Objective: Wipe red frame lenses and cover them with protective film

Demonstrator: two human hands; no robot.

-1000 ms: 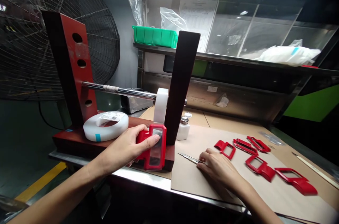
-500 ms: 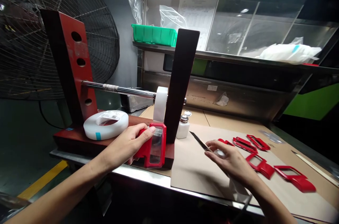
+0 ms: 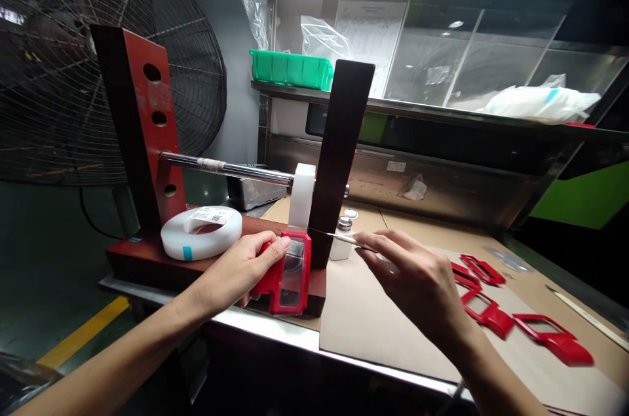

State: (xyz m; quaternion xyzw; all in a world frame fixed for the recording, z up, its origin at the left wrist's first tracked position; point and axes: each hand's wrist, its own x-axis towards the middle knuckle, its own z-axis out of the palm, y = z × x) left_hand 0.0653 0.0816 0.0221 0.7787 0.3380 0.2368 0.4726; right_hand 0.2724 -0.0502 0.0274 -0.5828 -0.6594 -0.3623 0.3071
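Observation:
My left hand grips a red plastic frame with a clear window, held upright against the front of the red tape stand. My right hand pinches metal tweezers, their tips pointing left toward the top of the frame. A white tape roll sits on the stand's steel rod, just above the frame. A second white roll lies flat on the stand's base.
Several red frames lie on the cardboard sheet to the right. A small white bottle stands by the dark upright. A large fan stands at the left, and a green bin sits on the shelf behind.
My right hand lifted the tweezers off the cardboard and swung them up and left toward the frame. My left hand kept the frame in place.

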